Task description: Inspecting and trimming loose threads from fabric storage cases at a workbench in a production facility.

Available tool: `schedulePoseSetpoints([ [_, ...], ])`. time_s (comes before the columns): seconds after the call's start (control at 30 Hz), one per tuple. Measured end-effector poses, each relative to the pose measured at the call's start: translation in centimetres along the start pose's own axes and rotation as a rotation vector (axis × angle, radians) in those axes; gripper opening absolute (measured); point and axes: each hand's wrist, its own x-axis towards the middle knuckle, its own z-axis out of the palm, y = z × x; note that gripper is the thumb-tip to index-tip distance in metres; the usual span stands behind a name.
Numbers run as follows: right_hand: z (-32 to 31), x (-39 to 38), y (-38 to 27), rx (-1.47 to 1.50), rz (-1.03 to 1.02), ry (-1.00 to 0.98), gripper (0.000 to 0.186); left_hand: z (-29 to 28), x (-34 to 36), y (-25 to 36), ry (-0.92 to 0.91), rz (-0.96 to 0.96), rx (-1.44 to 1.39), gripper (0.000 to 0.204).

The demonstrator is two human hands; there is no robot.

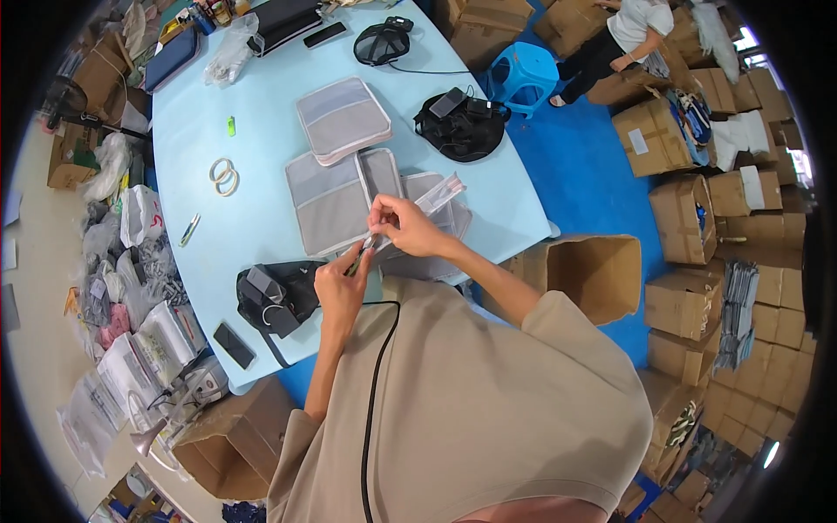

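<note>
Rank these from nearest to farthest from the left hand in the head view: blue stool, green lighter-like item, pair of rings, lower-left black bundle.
1. Black bundle: just left of the left hand.
2. Pair of rings: up and left, on the table.
3. Green lighter-like item: beyond the rings.
4. Blue stool: far upper right, off the table.

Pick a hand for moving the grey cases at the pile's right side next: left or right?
Right, probably. The right hand is nearer those grey cases; the left hand, farther left, holds a small item and would have to reach past the right. What the right pinches, if anything, is unclear.
</note>
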Motion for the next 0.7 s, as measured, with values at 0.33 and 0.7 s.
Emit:
schedulePoseSetpoints([
  [0.33,-7.3,-3.5,-2.7,-0.362,-0.114,0.373,0.017,-0.2,-0.3,-0.4,0.013,-0.057,-0.051,0.036],
  [0.7,-7.6,-7.0,-2.8,-0.582,-0.060,0.207,0.027,0.5,2.1,-1.7,0.132,0.071,0.064,0.033],
])
